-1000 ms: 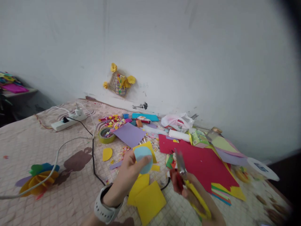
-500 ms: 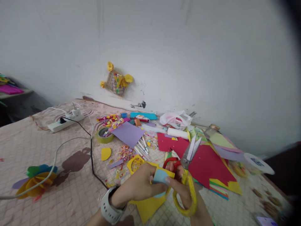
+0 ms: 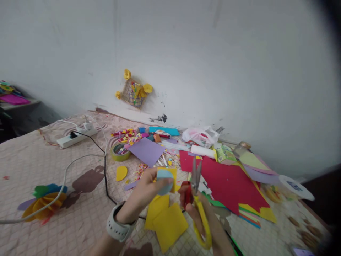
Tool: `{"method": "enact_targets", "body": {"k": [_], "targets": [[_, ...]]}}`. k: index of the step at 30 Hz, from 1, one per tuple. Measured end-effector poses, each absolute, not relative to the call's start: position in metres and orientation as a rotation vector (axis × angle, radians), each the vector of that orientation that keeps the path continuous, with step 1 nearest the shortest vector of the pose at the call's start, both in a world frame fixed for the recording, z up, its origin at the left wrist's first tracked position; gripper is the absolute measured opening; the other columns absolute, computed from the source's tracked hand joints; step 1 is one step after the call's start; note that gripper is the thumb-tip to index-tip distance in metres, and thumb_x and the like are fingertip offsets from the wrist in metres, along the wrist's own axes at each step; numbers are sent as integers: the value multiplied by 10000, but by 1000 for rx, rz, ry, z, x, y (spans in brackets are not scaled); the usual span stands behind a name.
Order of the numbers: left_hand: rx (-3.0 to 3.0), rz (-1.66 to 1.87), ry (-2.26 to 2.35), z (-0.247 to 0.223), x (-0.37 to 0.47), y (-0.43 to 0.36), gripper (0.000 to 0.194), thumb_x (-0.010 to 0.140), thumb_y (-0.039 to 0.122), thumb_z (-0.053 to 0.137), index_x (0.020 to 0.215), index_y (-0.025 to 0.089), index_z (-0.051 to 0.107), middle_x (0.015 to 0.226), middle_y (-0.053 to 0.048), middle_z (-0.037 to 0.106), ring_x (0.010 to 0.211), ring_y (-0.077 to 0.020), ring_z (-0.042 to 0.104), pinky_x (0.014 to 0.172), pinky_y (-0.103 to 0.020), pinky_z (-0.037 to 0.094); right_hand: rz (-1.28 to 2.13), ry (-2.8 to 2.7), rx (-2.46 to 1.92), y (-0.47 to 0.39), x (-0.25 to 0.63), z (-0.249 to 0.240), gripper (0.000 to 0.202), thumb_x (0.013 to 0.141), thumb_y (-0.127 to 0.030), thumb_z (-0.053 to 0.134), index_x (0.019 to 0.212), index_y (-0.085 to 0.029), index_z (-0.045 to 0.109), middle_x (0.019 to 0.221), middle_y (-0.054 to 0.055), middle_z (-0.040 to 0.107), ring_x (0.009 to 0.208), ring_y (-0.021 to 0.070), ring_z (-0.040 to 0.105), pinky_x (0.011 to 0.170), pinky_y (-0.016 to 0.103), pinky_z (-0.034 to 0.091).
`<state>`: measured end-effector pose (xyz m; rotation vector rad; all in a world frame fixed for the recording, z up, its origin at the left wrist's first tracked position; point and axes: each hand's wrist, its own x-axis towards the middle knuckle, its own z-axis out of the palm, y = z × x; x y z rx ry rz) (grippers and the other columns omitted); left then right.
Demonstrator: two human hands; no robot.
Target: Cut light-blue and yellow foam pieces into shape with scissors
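Observation:
My left hand (image 3: 150, 185), with a white watch on its wrist, pinches a light blue round paper piece (image 3: 164, 177) against a yellow paper square (image 3: 173, 176). My right hand (image 3: 195, 209) has its fingers in the red and yellow handles of the scissors (image 3: 196, 181). Their blades point up and stand slightly apart, to the right of the papers and not touching them. Below the hands, yellow paper sheets (image 3: 170, 225) lie overlapping on the table.
Red paper (image 3: 229, 183) spreads to the right. Behind lie a purple sheet (image 3: 146, 151), green tape roll (image 3: 119, 152) and plastic bag (image 3: 200, 136). On the left are a power strip (image 3: 77, 138), cables and a paper flower (image 3: 44, 204).
My left hand has moved left and up with the papers. The scissors have come away from it, and their blades are closer together. More yellow sheets on the table are uncovered.

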<state>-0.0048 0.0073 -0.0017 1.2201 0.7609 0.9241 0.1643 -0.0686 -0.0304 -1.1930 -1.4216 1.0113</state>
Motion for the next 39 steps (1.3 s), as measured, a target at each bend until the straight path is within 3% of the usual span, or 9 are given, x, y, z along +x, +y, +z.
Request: {"method": "enact_targets", "body": {"k": [2, 6, 13, 25, 31, 36, 39], "targets": [[1094, 1097, 831, -1, -12, 14, 120, 692, 248, 673, 650, 138, 648, 561, 3, 622, 492, -100, 518, 485, -192, 376, 997, -1536, -1252, -73, 157, -23, 429, 812, -608, 499, 974, -217, 569, 763, 16, 518, 652, 168, 511, 565, 256, 433], [959, 1277, 864, -3, -20, 21, 107, 664, 233, 707, 661, 147, 643, 579, 24, 619, 496, -92, 523, 495, -188, 399, 959, -1738, -1388, -75, 147, -17, 399, 825, -591, 465, 841, -203, 558, 643, -19, 461, 555, 148, 445, 506, 245, 361], [928, 1345, 847, -3, -20, 19, 99, 676, 225, 709, 669, 152, 642, 582, 39, 606, 500, -70, 504, 487, -163, 394, 992, -1817, -1420, -69, 145, -21, 272, 841, -450, 468, 790, -186, 509, 633, -18, 454, 546, 145, 441, 493, 242, 310], [1031, 1276, 844, -2, -15, 15, 158, 694, 274, 705, 696, 128, 645, 603, 8, 623, 525, -88, 508, 506, -185, 405, 1043, -1700, -1436, -69, 153, -30, 242, 791, -438, 508, 742, -201, 502, 617, -31, 409, 527, 138, 382, 461, 234, 266], [1110, 1288, 853, 1, -18, 16, 156, 716, 284, 676, 711, 136, 628, 611, 11, 612, 535, -92, 497, 518, -189, 404, 985, -1496, -1280, -70, 155, -35, 269, 760, -487, 582, 748, -221, 545, 615, -23, 480, 505, 141, 435, 448, 236, 337], [1520, 836, 739, 2, -11, 5, 177, 771, 263, 586, 671, 124, 634, 627, -28, 635, 561, -122, 532, 543, -216, 407, 782, -1200, -1132, -59, 156, -29, 233, 709, -382, 699, 765, -236, 526, 816, 13, 580, 725, 180, 562, 668, 290, 475], [1702, 664, 698, 0, -1, -4, 151, 777, 239, 558, 692, 138, 630, 638, -10, 626, 573, -122, 533, 538, -208, 388, 802, -1127, -1127, -55, 161, -29, 240, 671, -324, 731, 771, -241, 529, 802, 7, 589, 752, 191, 584, 687, 302, 494]]}}
